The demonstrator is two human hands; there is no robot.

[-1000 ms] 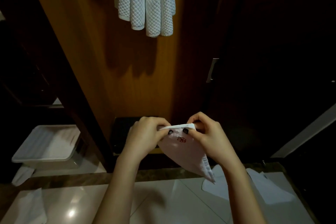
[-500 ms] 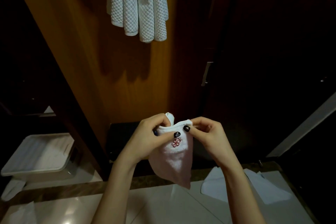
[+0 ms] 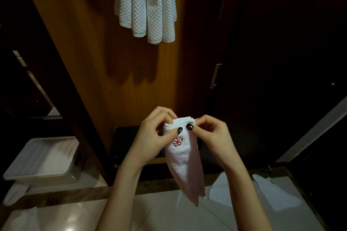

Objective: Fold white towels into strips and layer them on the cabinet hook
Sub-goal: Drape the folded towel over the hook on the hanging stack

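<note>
While the left hand and right hand pinch its top edge, the folded towel dangles in mid-air.
Thumbs and fingertips clamp the strip. If that pinch loosens on the lift, the layers could slide apart. Hung towels wait well above on the cabinet panel, hook unseen, and the path up looks open. A plastic bin sits low left.

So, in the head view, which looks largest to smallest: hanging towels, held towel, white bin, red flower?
Largest: hanging towels and white bin, about alike, unranked.
Then: held towel, though nearer the camera.
Smallest: red flower.
</note>
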